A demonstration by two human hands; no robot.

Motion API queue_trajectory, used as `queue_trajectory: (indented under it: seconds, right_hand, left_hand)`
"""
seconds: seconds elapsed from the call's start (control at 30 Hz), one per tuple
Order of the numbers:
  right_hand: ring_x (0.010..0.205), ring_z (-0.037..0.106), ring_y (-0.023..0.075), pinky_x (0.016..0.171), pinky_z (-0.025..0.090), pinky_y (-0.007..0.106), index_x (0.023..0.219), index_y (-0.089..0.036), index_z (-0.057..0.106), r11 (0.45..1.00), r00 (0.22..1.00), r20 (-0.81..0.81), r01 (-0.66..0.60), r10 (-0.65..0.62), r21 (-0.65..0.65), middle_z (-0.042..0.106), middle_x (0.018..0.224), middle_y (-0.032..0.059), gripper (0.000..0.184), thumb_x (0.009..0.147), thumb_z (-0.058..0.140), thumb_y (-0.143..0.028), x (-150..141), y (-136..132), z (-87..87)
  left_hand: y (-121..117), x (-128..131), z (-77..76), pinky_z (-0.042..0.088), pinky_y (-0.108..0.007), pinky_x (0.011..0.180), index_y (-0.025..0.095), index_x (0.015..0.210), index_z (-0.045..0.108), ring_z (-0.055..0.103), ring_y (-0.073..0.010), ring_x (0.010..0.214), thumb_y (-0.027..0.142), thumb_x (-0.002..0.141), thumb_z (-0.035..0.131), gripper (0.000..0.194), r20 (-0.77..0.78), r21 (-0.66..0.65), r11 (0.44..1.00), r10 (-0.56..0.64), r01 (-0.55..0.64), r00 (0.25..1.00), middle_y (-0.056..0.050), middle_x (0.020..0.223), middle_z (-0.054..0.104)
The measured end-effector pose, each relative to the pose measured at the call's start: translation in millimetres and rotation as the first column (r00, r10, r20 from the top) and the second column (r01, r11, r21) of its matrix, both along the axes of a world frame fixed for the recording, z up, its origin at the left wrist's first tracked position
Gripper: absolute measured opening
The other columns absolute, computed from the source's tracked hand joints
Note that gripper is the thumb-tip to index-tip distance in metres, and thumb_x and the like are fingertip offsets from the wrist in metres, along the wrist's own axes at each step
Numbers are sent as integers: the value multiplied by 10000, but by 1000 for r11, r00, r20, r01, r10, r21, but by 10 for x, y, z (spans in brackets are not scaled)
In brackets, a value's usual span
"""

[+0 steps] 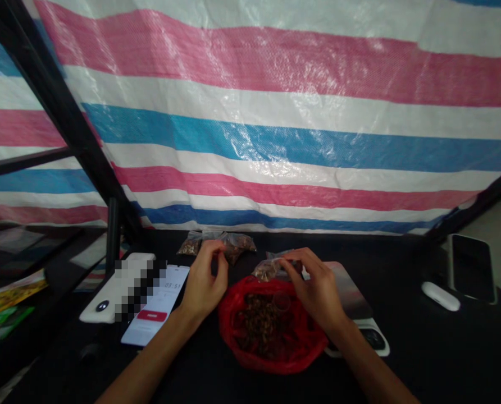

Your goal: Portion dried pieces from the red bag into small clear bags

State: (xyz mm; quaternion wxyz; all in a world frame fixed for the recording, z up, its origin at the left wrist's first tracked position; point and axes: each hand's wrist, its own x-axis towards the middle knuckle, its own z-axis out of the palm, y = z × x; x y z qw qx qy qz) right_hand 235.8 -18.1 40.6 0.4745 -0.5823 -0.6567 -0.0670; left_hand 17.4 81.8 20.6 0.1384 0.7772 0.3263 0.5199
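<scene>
A red plastic bag (276, 365) lies opened like a bowl in front of me, with loose brown dried bits (261, 322) inside and a clear round piece (281, 302) at their edge. My right hand (315, 283) is closed on a small clear zip bag (267, 270) holding some brown bits, above the red bag's far rim. To the left, my left hand (204, 280) makes a pinch with thumb and forefinger; whatever is between the tips is too small to make out. Just behind it lie several filled zip bags (240, 242), partly hidden by the fingers.
A scale with a metal plate (354, 294) sits partly under my right arm. On the left are a lit phone (155, 308) and a white device (103, 289); farther left, colourful packets (21, 292). A white case (440, 296) and another phone (473, 268) lie right. Striped sheeting (276, 134) hangs behind.
</scene>
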Motion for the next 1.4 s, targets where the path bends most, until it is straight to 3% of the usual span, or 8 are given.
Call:
queue_trajectory:
  seconds: [0.1,0.2,0.43,0.6,0.8,0.9,1.17,1.4]
  right_hand:
    - [616,573,144,603,506,272,917,-220,680,1000,994,-106,-13,14,5,675,791,2,70,957,629,-245,-77,-1,-8]
    - [591,568,141,586,508,268,906,-221,698,1000,993,-120,-12,13,8,676,767,2,94,953,631,-268,-137,4,-27]
    - [531,542,129,503,453,246,904,-202,729,999,969,-246,23,-29,-27,653,692,-9,150,947,616,-291,-138,13,-14]
    - [672,660,161,592,527,254,907,-200,723,983,915,-377,-176,145,-49,720,801,23,132,936,654,-309,-173,12,0]
    - [778,687,165,723,558,276,828,-220,719,932,904,-266,-359,333,-53,715,844,22,78,904,709,-236,-265,-19,-36]
    - [798,680,172,744,550,286,813,-230,715,920,906,-252,-376,341,-106,710,835,19,82,894,723,-242,-263,-29,-62]
    - [855,668,168,805,512,291,911,-237,681,891,919,-271,-358,285,-280,693,896,1,58,919,652,-188,-252,-38,-23]
    - [931,658,183,858,487,306,932,-238,659,894,960,-151,-276,237,-352,682,966,12,117,921,604,-135,-232,-30,-72]
  left_hand:
    - [-54,-17,62,534,-270,745,216,948,547,642,-155,827,79,927,458,165,-47,92,978,-183,186,982,-31,879,628]
    - [-172,-8,118,495,-250,636,203,928,562,622,-145,722,43,886,466,191,-194,171,904,-358,391,913,-37,819,637]
    - [-273,-11,136,435,-258,529,194,902,590,574,-142,563,58,854,471,186,-291,233,885,-333,404,897,-20,684,632]
    - [-260,29,93,466,-245,575,193,965,625,614,-135,599,124,931,467,175,-304,93,899,-383,427,872,-18,728,669]
    - [-292,113,54,486,-229,690,204,918,651,666,-137,738,271,961,571,113,-286,-196,915,-397,353,872,-5,837,698]
    - [-295,134,33,461,-226,689,198,850,651,644,-137,749,303,931,635,134,-236,-317,888,-414,333,879,8,823,678]
    - [-247,186,9,421,-221,676,170,802,664,587,-133,740,324,964,576,240,71,-533,717,-491,449,868,7,786,656]
    - [-184,185,-12,433,-231,725,167,846,691,600,-148,793,288,963,565,210,60,-535,702,-523,470,850,-12,838,670]
